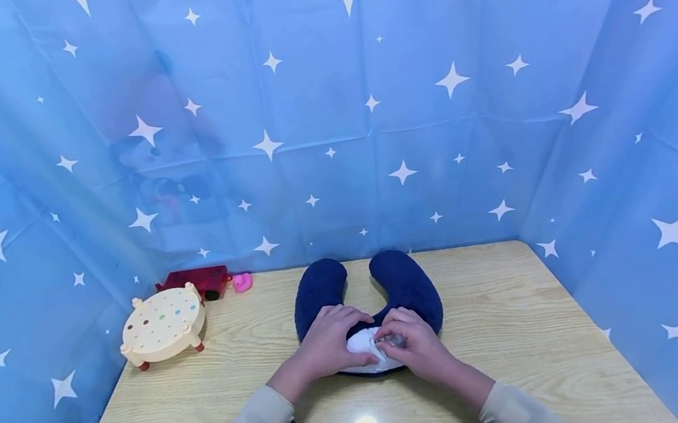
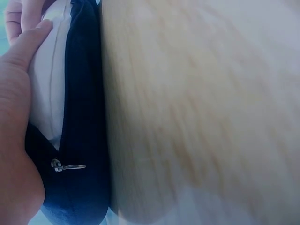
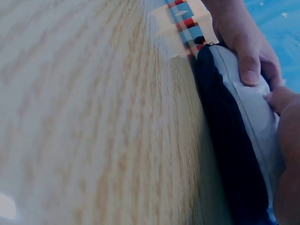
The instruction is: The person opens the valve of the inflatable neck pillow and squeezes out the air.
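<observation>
A dark blue U-shaped neck pillow (image 1: 408, 286) lies on the table, its curved part nearest me. The cover is unzipped along that near side, and a white inner lining (image 2: 50, 89) shows through the long gap. A metal zipper pull (image 2: 58, 165) sits at one end of the opening. My left hand (image 1: 332, 343) grips the pillow across the opening, thumb on the white lining and fingers on the far side. With thumb and fingers, my right hand (image 1: 415, 344) pinches a small greyish thing (image 1: 395, 340) over the lining; its kind I cannot tell.
At the back left of the table (image 1: 519, 330) are a round cream pegboard-like toy (image 1: 162, 325) on short legs, a translucent red toy with dark wheels (image 1: 203, 280) and a pink rubber duck (image 1: 242, 282). A blue star-patterned curtain (image 1: 327, 114) hangs behind and at both sides.
</observation>
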Action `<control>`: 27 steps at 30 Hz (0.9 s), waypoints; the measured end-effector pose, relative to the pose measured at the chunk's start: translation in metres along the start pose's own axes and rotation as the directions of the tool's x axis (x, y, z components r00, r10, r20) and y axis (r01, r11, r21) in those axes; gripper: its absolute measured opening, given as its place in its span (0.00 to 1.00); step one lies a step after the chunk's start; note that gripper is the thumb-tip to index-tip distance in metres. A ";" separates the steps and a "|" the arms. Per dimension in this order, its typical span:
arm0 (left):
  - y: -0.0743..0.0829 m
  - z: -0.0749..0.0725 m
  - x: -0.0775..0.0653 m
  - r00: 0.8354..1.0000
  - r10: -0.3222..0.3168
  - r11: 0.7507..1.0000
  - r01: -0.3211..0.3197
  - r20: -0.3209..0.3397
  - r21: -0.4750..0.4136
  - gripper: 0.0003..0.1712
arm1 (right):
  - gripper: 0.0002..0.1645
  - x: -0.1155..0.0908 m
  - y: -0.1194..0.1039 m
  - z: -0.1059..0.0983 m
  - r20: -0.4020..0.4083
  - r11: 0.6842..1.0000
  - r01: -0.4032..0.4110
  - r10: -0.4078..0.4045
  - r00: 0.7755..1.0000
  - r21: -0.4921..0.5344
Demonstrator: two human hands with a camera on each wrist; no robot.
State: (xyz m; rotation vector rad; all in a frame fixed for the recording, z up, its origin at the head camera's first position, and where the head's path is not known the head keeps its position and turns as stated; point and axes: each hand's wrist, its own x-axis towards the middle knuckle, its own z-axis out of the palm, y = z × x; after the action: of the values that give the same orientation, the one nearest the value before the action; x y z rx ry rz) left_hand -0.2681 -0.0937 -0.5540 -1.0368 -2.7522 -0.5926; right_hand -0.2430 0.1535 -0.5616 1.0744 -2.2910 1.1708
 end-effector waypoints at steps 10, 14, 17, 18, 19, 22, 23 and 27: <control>0.000 -0.001 0.000 1.000 0.002 1.000 -0.002 0.004 -0.011 0.42 | 0.13 0.000 0.000 0.000 -0.008 1.000 0.011 -0.011 1.000 -0.007; 0.000 0.000 0.001 1.000 0.001 1.000 -0.001 0.003 -0.014 0.41 | 0.14 0.000 0.000 0.000 -0.010 1.000 0.012 -0.012 1.000 -0.004; -0.001 0.001 0.001 1.000 0.001 1.000 -0.001 0.003 -0.016 0.41 | 0.14 0.000 -0.001 0.000 -0.008 1.000 0.013 -0.013 1.000 -0.006; -0.001 0.001 0.001 1.000 0.001 1.000 -0.001 0.003 -0.017 0.41 | 0.14 0.000 -0.001 0.000 -0.007 1.000 0.014 -0.014 1.000 -0.006; -0.001 0.001 0.001 1.000 0.001 1.000 -0.001 0.002 -0.018 0.41 | 0.14 0.000 -0.001 0.000 -0.007 1.000 0.014 -0.014 1.000 -0.007; -0.001 0.001 0.001 1.000 0.001 1.000 -0.001 0.002 -0.016 0.41 | 0.14 0.000 -0.001 0.001 -0.006 1.000 0.016 -0.016 1.000 -0.010; -0.001 0.001 0.001 1.000 0.002 1.000 -0.002 0.003 -0.014 0.41 | 0.14 0.000 -0.001 0.001 -0.005 1.000 0.015 -0.015 1.000 -0.011; -0.001 0.002 0.001 1.000 0.002 1.000 -0.002 0.007 -0.007 0.41 | 0.13 0.000 0.000 0.001 0.001 1.000 0.007 -0.007 1.000 -0.017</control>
State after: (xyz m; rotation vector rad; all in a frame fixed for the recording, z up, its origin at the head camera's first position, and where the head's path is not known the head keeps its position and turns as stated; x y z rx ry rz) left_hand -0.2700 -0.0931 -0.5561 -1.0451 -2.7571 -0.5999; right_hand -0.2429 0.1525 -0.5624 1.0764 -2.2918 1.1458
